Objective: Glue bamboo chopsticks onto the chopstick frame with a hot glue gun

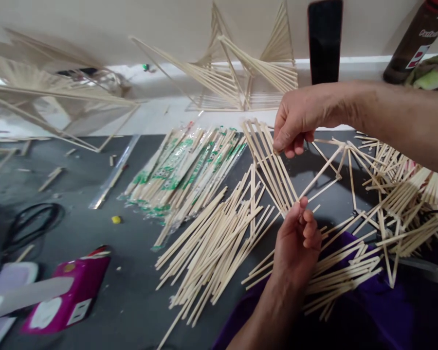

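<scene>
My left hand [298, 238] pinches the near corner of a fan-shaped frame of glued wooden sticks [272, 163], thumb and fingers closed on it. My right hand [299, 121] reaches in from the right and grips the far upper end of the same frame. The frame is held tilted above a loose pile of bare wooden sticks [213, 238] on the dark table [135, 287]. To the right, more joined stick pieces [397, 204] lie in a tangle, partly over purple cloth [368, 311].
Wrapped chopstick packets [184, 170] lie left of the loose pile. Finished stick structures [241, 73] stand at the back, another [47, 97] at far left. A dark phone [324, 39] leans on the wall, beside a brown bottle [418, 41]. A pink box [71, 296] and black cables [29, 223] sit near left.
</scene>
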Tool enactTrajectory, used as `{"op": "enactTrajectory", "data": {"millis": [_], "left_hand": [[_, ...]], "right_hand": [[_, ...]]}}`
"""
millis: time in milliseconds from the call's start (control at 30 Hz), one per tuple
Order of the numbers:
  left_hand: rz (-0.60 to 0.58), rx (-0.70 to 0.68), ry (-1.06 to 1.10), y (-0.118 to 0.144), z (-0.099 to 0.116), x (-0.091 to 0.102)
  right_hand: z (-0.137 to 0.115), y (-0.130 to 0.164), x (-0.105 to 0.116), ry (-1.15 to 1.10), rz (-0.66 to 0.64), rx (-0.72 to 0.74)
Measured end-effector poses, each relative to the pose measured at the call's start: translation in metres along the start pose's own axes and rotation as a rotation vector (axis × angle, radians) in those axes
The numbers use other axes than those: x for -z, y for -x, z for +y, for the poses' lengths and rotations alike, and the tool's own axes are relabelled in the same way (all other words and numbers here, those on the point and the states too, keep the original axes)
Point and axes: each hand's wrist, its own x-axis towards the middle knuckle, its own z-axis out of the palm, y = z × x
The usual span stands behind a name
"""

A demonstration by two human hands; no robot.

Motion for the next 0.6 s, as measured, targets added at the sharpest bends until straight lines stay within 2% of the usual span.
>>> {"op": "enactTrajectory", "data": {"millis": [167,400,600], "left_hand": [[-0.011,0.004,-0.021,0.000,0.000,0.001],[-0.017,0.010,-0.004,-0.001,0.001,0.002],[-0.019,0.014,-0.007,0.000,0.001,0.001]], "right_hand": [[-0.001,0.003,-0.005,-0.073,-0.007,0.007],[-0.001,0.011,-0.007,0.034,0.070,-0.010],[0.002,0.010,-0.011,0.042,0.119,0.064]]}}
